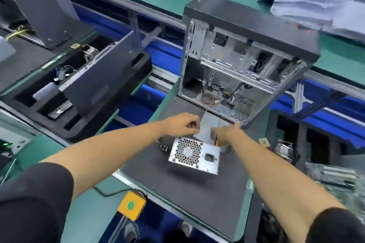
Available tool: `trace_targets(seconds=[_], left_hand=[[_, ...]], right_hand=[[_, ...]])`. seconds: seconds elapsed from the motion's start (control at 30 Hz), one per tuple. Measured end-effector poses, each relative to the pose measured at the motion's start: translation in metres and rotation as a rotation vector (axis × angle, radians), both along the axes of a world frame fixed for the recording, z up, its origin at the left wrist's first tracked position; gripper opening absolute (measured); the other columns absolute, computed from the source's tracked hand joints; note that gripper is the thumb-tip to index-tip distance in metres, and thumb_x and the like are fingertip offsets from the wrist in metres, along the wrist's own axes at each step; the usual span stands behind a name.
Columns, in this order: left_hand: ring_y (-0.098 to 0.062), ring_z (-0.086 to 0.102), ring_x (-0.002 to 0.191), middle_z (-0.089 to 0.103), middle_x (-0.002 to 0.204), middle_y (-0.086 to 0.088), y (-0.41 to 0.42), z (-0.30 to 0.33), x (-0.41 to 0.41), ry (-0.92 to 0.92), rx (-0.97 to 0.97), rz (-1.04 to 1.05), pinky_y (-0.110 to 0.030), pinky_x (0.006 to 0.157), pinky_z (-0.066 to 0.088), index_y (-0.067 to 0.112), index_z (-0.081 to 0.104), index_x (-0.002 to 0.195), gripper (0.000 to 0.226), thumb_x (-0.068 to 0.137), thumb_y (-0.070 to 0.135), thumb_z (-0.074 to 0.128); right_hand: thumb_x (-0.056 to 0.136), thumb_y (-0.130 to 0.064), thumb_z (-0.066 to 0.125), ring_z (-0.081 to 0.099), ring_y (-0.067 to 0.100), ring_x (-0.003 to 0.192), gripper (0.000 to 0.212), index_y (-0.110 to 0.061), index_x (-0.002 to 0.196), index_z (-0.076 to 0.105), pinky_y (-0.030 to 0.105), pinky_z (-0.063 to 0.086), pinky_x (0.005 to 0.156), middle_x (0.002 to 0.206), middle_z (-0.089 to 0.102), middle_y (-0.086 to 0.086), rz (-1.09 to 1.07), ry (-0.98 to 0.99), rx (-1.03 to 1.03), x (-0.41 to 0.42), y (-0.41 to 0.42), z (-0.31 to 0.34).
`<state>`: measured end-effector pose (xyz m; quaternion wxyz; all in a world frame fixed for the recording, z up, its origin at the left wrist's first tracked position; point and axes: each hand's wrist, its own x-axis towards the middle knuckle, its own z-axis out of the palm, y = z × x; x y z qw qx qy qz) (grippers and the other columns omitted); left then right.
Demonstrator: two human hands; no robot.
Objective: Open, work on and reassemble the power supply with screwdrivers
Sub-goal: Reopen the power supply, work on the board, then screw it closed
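Fingers (192, 124) of the left hand (182, 126) curled under the palm at the far left edge of the silver metal power supply box (194, 154); whether they pinch anything cannot be told, the tips being hidden and blurred; fingers of the right hand (224, 134) partly extended toward the far side, with an orange-handled screwdriver (217, 141) showing beneath the palm, apparently gripped, though motion blur leaves the hold uncertain. Nearest the viewer, both bare forearms reach forward from black short sleeves (35, 203); below them a yellow switch box with a green round button (131, 205) hangs at the near edge of the tabletop (88, 223). The power supply box lies on a dark grey foam mat (197, 193), its perforated fan grille and black mains socket turned toward the viewer; a pale flat sheet (207, 126) lies just beyond it, between the two hands. Farther on, touching the mat's far end, stands an open black computer tower case (246, 55) with bare steel drive bays and a board visible inside. To the left, a black foam tray with cut-out compartments (79, 92) holds a grey side panel (98, 77) leaning upright; to the far right, a stack of grey-blue cloths (316, 2) rests on the green tabletop.
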<state>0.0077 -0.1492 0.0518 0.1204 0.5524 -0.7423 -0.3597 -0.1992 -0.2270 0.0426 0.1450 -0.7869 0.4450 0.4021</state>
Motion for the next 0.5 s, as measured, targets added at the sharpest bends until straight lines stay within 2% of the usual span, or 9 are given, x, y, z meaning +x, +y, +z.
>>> trace_targets(seconds=[0.1,0.17,0.2,0.23,0.27,0.33,0.4,0.43,0.5], left_hand=[[-0.005,0.049,0.088,0.056,0.094,0.016,-0.001,-0.002,-0.007,-0.013,0.015,-0.003,-0.010,0.074,0.035,0.018,0.065,0.107,0.013,0.100,0.029,0.063],[-0.007,0.049,0.091,0.057,0.094,0.014,0.000,-0.002,-0.009,-0.037,-0.006,0.027,-0.006,0.077,0.033,0.017,0.066,0.104,0.011,0.102,0.027,0.061],[-0.009,0.050,0.092,0.058,0.093,0.013,0.000,-0.001,-0.009,-0.032,-0.016,0.073,-0.009,0.078,0.032,0.016,0.067,0.102,0.012,0.103,0.025,0.060],[-0.011,0.053,0.092,0.060,0.093,0.012,0.002,0.000,-0.009,0.002,-0.020,0.148,-0.014,0.079,0.034,0.015,0.067,0.102,0.012,0.103,0.023,0.059],[-0.013,0.056,0.092,0.064,0.094,0.009,0.003,0.002,-0.008,0.064,-0.031,0.235,-0.021,0.081,0.038,0.014,0.068,0.101,0.011,0.102,0.022,0.060],[-0.010,0.059,0.094,0.068,0.097,0.007,0.009,0.009,-0.008,0.201,-0.078,0.354,-0.020,0.082,0.041,0.017,0.068,0.101,0.007,0.100,0.023,0.064],[-0.003,0.053,0.099,0.066,0.099,0.014,0.021,0.017,-0.008,0.214,-0.115,0.309,-0.011,0.080,0.036,0.026,0.066,0.102,0.008,0.097,0.033,0.068],[-0.002,0.051,0.102,0.066,0.100,0.016,0.029,0.020,-0.010,0.193,-0.117,0.245,-0.010,0.081,0.035,0.030,0.066,0.102,0.012,0.095,0.038,0.071],[-0.003,0.048,0.106,0.064,0.102,0.018,0.045,0.022,-0.016,0.139,-0.101,0.111,-0.011,0.087,0.035,0.035,0.068,0.103,0.020,0.089,0.046,0.076]], right_hand=[[0.103,-0.019,0.033,0.050,0.030,0.128,0.024,-0.030,0.122,0.044,0.046,0.017,0.114,0.138,0.057,0.010,-0.017,-0.045,-0.022,-0.005,0.002,-0.024],[0.108,-0.030,0.024,0.045,0.032,0.134,0.039,-0.023,0.138,0.047,0.042,0.009,0.122,0.137,0.057,0.016,0.101,-0.070,-0.084,-0.008,0.002,-0.034],[0.108,-0.030,0.028,0.049,0.031,0.129,0.039,-0.019,0.138,0.050,0.041,0.016,0.121,0.128,0.061,0.016,0.240,-0.099,-0.134,-0.009,0.001,-0.038],[0.105,-0.027,0.037,0.054,0.030,0.119,0.033,-0.016,0.131,0.053,0.038,0.029,0.112,0.113,0.065,0.014,0.273,-0.162,-0.159,-0.012,0.002,-0.039],[0.099,-0.020,0.044,0.056,0.029,0.109,0.023,-0.018,0.119,0.055,0.035,0.035,0.096,0.096,0.062,0.009,0.221,-0.256,-0.233,-0.014,0.001,-0.035],[0.086,-0.006,0.049,0.049,0.027,0.101,0.021,-0.025,0.095,0.052,0.035,0.020,0.081,0.084,0.051,0.001,0.113,-0.450,-0.269,-0.018,-0.006,-0.021],[0.084,-0.013,0.056,0.048,0.022,0.093,0.014,-0.027,0.085,0.054,0.037,0.021,0.083,0.083,0.050,-0.007,0.098,-0.653,-0.354,-0.025,-0.010,0.001],[0.084,-0.023,0.059,0.050,0.019,0.087,0.005,-0.028,0.082,0.057,0.037,0.028,0.086,0.079,0.052,-0.011,0.111,-0.780,-0.393,-0.028,-0.012,0.011],[0.082,-0.039,0.054,0.054,0.017,0.074,0.012,-0.029,0.079,0.060,0.037,0.044,0.081,0.069,0.058,-0.011,0.001,-1.006,-0.450,-0.034,-0.011,0.035]])
